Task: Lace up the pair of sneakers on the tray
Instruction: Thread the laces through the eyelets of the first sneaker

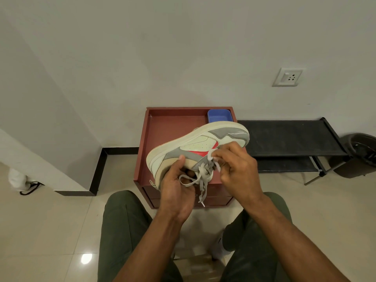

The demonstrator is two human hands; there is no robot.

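Note:
A white and grey sneaker (195, 141) with a red side patch is held on its side above the dark red tray (166, 127), sole facing away from me. My left hand (176, 186) grips its heel and collar, thumb on the side. My right hand (236, 165) pinches the grey-white lace (203, 180) near the eyelets. Loose lace ends hang down between my hands. No second sneaker shows on the tray.
A small blue container (219, 115) sits in the tray's far right corner. The tray tops a red drawer unit (213, 198). A black low rack (291, 137) and a dark bin (362, 153) stand to the right. My knees frame the unit.

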